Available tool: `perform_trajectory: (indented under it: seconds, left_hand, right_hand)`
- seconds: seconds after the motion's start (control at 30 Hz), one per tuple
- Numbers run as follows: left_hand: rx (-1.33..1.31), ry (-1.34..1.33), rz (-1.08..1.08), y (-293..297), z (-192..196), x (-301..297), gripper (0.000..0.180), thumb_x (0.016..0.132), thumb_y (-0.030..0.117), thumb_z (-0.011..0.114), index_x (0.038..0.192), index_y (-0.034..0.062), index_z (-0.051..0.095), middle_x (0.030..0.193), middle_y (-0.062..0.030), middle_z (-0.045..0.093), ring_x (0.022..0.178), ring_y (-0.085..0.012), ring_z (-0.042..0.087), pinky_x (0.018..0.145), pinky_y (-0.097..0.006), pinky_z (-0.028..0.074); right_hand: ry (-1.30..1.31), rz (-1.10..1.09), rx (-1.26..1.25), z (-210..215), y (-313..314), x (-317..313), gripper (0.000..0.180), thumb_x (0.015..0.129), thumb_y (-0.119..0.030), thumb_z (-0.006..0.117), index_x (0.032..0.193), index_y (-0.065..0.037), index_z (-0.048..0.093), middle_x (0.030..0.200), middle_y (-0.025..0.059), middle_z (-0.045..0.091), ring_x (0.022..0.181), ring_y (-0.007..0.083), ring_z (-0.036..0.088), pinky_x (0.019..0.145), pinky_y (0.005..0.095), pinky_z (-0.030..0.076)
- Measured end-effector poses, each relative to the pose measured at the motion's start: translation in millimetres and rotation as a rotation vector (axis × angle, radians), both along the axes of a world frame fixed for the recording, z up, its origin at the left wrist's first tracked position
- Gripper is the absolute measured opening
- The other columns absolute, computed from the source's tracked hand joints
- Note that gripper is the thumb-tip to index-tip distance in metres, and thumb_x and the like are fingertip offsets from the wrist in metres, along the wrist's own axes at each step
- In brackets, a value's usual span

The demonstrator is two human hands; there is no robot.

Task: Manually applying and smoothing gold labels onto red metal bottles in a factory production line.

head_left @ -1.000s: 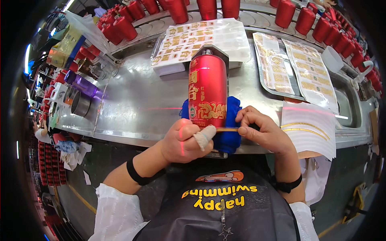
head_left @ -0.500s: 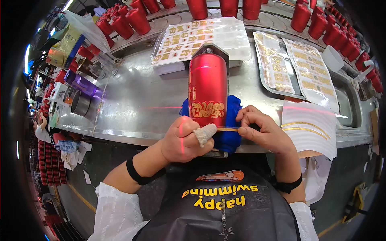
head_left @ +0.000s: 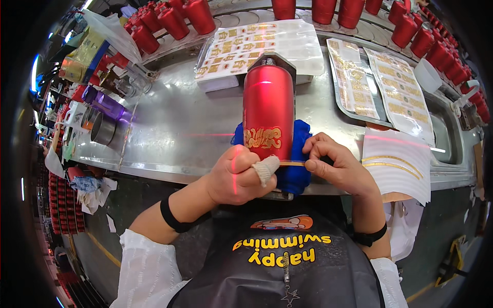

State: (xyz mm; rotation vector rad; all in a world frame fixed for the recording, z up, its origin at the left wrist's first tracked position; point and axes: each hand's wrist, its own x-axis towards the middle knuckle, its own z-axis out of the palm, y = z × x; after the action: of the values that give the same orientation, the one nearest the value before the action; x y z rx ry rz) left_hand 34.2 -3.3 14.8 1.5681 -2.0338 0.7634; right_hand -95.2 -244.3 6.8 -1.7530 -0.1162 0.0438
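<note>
A glossy red bottle (head_left: 268, 102) lies lengthwise in front of me on a dark holder (head_left: 287, 66), with a gold ornamental decal (head_left: 263, 138) near its closer end. My left hand (head_left: 242, 175) is closed round that end, and a cloth finger cot (head_left: 266, 169) covers one of its digits. This covered digit presses one end of a thin gold strip (head_left: 294, 164) to the bottle. My right hand (head_left: 336, 163) pinches the strip's other end between thumb and fingers, keeping it stretched out sideways. Under the bottle is a bundled blue cloth (head_left: 299, 177).
Gold decal sheets (head_left: 246, 46) top a white stack beyond the bottle; more lie on a metal tray (head_left: 354, 77). At right, a white sheet (head_left: 395, 164) carries curved gold strips. Red bottles (head_left: 197, 15) line a conveyor behind. A purple bottle (head_left: 102, 102) and metal cup (head_left: 104, 129) stand left.
The bottle has turned about its length, its gold decal and side marking shifting leftward. Both hands keep their hold at the strip. Red bottles on the conveyor have moved right.
</note>
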Motion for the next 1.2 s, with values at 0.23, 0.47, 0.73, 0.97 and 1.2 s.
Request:
perform_trajectory:
  seconds: [0.23,0.47,0.73,0.97,1.2]
  left_hand:
    - [0.059,0.291,0.075,8,-11,-6,0.03,0.069,-0.002,0.072,0.098,0.0036,0.069,0.095,-0.0073,0.056,0.077,-0.0207,0.055,0.061,-0.033,0.046]
    - [-0.012,0.278,0.106,9,-18,-4,0.026,0.049,0.008,0.073,0.074,0.0097,0.066,0.086,-0.0079,0.065,0.064,-0.0227,0.056,0.054,-0.036,0.04]
    - [-0.013,0.008,0.102,7,-9,-6,0.03,0.05,0.009,0.074,0.079,0.0152,0.068,0.108,-0.0029,0.064,0.077,-0.0206,0.053,0.06,-0.031,0.041]
    - [-0.008,0.0,0.031,-5,-6,-3,0.026,0.052,0.008,0.074,0.075,0.015,0.067,0.113,-0.0041,0.062,0.078,-0.0209,0.051,0.059,-0.033,0.041]
    - [-0.004,0.202,0.105,11,-16,-8,0.022,0.056,0.002,0.072,0.077,0.0083,0.068,0.101,-0.0103,0.065,0.07,-0.0215,0.053,0.061,-0.033,0.043]
  right_hand:
    - [-0.042,-0.015,-0.042,-1,1,1,0.024,0.094,-0.023,0.068,0.081,-0.006,0.055,0.111,0.0064,0.052,0.095,0.0125,0.048,0.084,0.027,0.04]
    - [-0.071,-0.013,-0.034,12,2,-2,0.022,0.094,-0.02,0.068,0.081,-0.005,0.056,0.111,0.0069,0.053,0.094,0.0129,0.049,0.083,0.0268,0.041]
    - [-0.061,-0.056,-0.071,3,5,1,0.024,0.094,-0.019,0.069,0.08,-0.005,0.055,0.11,0.0058,0.052,0.095,0.0123,0.049,0.08,0.0251,0.04]
    - [-0.082,-0.071,-0.092,-2,6,1,0.026,0.094,-0.021,0.069,0.079,-0.005,0.054,0.108,0.0055,0.052,0.093,0.0125,0.048,0.08,0.0249,0.04]
    - [-0.086,-0.076,-0.089,-2,10,4,0.026,0.094,-0.023,0.068,0.081,-0.005,0.054,0.107,0.0055,0.052,0.093,0.0126,0.048,0.081,0.0252,0.04]
